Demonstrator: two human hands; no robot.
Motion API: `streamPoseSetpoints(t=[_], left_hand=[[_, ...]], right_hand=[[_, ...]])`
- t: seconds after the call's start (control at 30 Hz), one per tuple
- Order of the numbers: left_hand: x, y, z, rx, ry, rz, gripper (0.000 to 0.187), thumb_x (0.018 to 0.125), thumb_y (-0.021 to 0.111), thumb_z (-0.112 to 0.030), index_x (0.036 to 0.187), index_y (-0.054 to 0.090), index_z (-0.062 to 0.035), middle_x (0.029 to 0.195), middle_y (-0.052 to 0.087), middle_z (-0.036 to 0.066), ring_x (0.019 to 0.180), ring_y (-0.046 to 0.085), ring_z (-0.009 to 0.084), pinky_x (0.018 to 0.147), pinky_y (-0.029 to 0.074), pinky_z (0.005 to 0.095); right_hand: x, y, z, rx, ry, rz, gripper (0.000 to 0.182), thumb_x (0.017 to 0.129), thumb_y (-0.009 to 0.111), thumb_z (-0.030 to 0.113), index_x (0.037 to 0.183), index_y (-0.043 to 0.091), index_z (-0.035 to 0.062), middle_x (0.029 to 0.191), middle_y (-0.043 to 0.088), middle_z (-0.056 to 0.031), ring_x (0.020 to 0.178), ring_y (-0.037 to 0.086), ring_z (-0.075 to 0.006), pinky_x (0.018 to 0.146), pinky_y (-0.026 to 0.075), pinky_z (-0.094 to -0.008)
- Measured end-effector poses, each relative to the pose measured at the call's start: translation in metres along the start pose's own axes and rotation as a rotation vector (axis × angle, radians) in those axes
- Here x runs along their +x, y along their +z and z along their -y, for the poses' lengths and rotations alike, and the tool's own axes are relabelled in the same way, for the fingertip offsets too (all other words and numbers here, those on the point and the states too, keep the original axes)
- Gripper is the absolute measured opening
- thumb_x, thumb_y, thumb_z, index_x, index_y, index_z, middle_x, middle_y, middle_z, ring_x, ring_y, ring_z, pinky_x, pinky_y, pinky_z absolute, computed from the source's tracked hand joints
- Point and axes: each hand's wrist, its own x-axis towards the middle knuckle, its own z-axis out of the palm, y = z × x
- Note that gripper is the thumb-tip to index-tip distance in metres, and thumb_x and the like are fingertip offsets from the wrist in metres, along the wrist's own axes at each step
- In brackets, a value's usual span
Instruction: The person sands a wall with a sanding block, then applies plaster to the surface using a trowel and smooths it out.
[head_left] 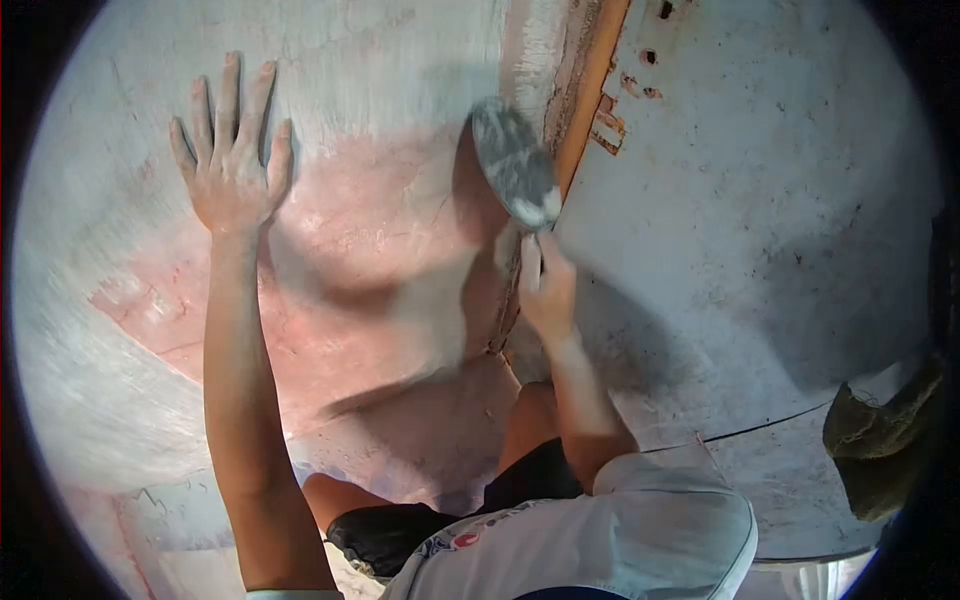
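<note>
1. Head view: left hand (232,185) spread wide, fingers well apart, palm toward the pale panel (410,50), nothing in grasp; judging by the narrow shadow, probably resting on the surface.
2. Right hand (550,295): closed around the narrow end of a grey paddle-shaped hand tool (513,160), smeared with white near the lower edge.
3. Place of the tool: ahead of the right hand, near the orange-brown edge strip (588,95) and beside the upper right part of the pinkish patch (350,225). Face seen at a slant; touching the panel or apart from it, cannot tell.
4. For good control, hold the wrist firm and guide the tool mainly from the forearm, with light and even pressure.
5. Near the strip, better to slow down and lessen the force; possible risk of catching the rim there and of scratching the surface.
6. Use the left hand as a calm support for the body, outside the path of the tool.
7. Watch the broad shadows over the pinkish patch: likely to hide small ridges, so better to check from another angle.
8. Far to the right, well apart from both hands: dark olive cloth (880,445).
</note>
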Motion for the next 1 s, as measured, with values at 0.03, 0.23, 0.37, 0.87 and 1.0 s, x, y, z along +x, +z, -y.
streamPoseSetpoints(t=[0.03,0.23,0.37,0.87,1.0], left_hand=[[0.0,0.0,0.001,0.0,0.006,-0.008,0.061,0.105,0.054,-0.052,0.165,0.047,-0.0459,0.177,0.037,-0.01,0.161,0.039,0.0256,0.131,0.025,0.0588],[0.002,-0.001,0.001,0.029,0.003,-0.003,0.059,0.104,0.056,-0.051,0.163,0.052,-0.0453,0.175,0.042,-0.01,0.157,0.045,0.026,0.129,0.028,0.0591],[0.0,-0.003,0.0,0.06,-0.008,0.014,0.06,0.103,0.057,-0.051,0.162,0.053,-0.0453,0.174,0.043,-0.011,0.156,0.046,0.0253,0.129,0.029,0.0582],[-0.003,-0.001,-0.001,0.026,-0.019,0.037,0.061,0.106,0.054,-0.048,0.167,0.046,-0.0419,0.179,0.035,-0.008,0.163,0.035,0.0262,0.133,0.019,0.0577],[-0.004,0.001,0.001,0.009,0.015,-0.004,0.061,0.106,0.055,-0.047,0.166,0.047,-0.0415,0.178,0.036,-0.008,0.162,0.036,0.026,0.133,0.02,0.0574]], right_hand=[[0.023,-0.005,0.011,0.005,-0.019,0.032,0.024,0.112,0.056,0.019,0.117,0.068,-0.0015,0.091,0.069,-0.0321,0.085,0.07,-0.0538,0.066,0.054,-0.0522],[0.09,-0.008,0.037,0.021,-0.141,-0.008,0.025,0.114,0.053,0.021,0.116,0.064,-0.0012,0.097,0.068,-0.034,0.095,0.064,-0.058,0.075,0.052,-0.0557],[-0.001,0.016,-0.018,-0.022,-0.033,0.054,0.029,0.114,0.051,0.022,0.13,0.063,0.0016,0.093,0.07,-0.032,0.088,0.069,-0.0558,0.069,0.053,-0.0558],[-0.012,0.018,-0.015,-0.002,-0.012,0.07,0.03,0.114,0.049,0.023,0.122,0.065,-0.0009,0.092,0.068,-0.0343,0.089,0.067,-0.058,0.072,0.055,-0.0592],[0.039,0.004,0.012,-0.035,-0.016,0.105,0.03,0.114,0.047,0.023,0.109,0.063,-0.002,0.093,0.068,-0.0349,0.091,0.066,-0.0581,0.073,0.053,-0.0596]])
